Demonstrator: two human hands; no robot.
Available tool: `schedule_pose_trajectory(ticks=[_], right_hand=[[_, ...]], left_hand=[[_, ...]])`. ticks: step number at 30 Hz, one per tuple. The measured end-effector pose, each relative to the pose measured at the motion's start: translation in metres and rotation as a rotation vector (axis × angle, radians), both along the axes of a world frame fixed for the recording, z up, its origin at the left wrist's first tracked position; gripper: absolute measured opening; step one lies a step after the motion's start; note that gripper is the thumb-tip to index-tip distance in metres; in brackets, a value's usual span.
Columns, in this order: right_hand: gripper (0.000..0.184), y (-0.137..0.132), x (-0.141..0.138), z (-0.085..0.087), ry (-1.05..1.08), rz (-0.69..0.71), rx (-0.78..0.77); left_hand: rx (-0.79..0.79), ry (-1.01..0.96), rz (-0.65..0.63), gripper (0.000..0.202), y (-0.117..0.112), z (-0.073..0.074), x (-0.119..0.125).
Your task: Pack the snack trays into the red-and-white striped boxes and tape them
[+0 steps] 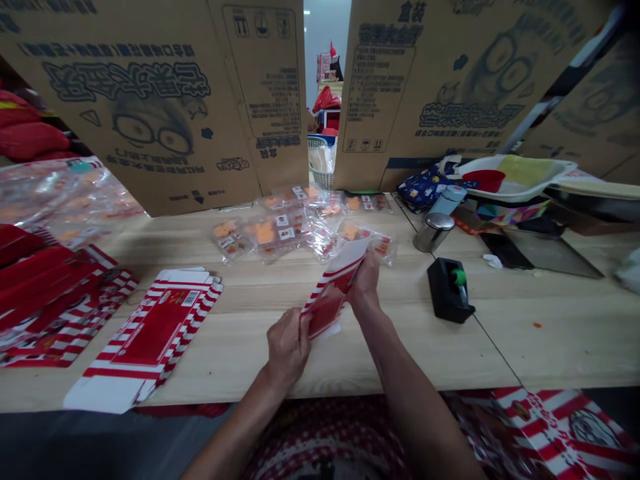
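Observation:
Both my hands hold one flat red-and-white striped carton (334, 292) above the wooden table (525, 333). My left hand (287, 347) grips its near end with closed fingers. My right hand (365, 283) pinches its far end, near the white flap. The carton is tilted, running from near left to far right. Just beyond it lie several clear plastic packets (280, 230) with orange contents. A stack of the same flat cartons (150, 333) lies to the left of my left hand.
Large cardboard boxes (165, 100) stand along the table's far edge. A black tape dispenser (449, 290) and a metal cup (434, 231) sit right of my hands. More red cartons (45, 300) pile at the left edge; bowls and trays (510, 177) are at the far right.

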State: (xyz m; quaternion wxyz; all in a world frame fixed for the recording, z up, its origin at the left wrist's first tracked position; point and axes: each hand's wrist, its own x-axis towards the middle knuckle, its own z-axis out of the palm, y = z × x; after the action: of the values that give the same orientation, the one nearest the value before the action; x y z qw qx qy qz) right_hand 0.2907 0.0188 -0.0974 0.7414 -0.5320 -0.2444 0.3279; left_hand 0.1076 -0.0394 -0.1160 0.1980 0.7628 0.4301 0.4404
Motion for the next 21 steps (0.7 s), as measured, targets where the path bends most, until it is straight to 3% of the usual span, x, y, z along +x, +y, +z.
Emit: schedule_pose_trajectory(ticks=[2,4,6,10,12,16,18,21], right_hand=[[0.041,-0.006,0.001,0.003,-0.065,-0.061,-0.025],[0.036,-0.018,-0.001,0.004,-0.145,-0.123,-0.048],[0.045,-0.034,-0.006,-0.001,-0.256,-0.128,-0.079],[0.047,-0.06,-0.02,-0.021,-0.422,0.061,-0.143],[0.046,-0.068,-0.022,-0.032,-0.408,0.127,-0.159],[0.034,-0.075,-0.012,-0.048,-0.269,0.246,-0.176],[0.021,-0.077,-0.004,-0.052,-0.209,0.3,-0.177],[0.023,-0.076,0.009,-0.051,-0.157,0.343,-0.178]], left_hand=[[-0.097,-0.016,-0.01,0.04,0.001,-0.001,0.0],[-0.302,-0.054,-0.076,0.039,0.004,0.003,-0.001],[-0.455,-0.116,-0.166,0.036,0.012,0.009,-0.002],[-0.365,-0.245,-0.11,0.054,0.033,0.012,-0.002],[-0.372,-0.266,-0.1,0.058,0.039,0.008,-0.001],[-0.585,-0.363,-0.168,0.05,0.033,-0.007,-0.003],[-0.694,-0.382,-0.124,0.04,0.028,-0.012,-0.005],[-0.832,-0.438,-0.115,0.04,0.028,-0.01,-0.006]])
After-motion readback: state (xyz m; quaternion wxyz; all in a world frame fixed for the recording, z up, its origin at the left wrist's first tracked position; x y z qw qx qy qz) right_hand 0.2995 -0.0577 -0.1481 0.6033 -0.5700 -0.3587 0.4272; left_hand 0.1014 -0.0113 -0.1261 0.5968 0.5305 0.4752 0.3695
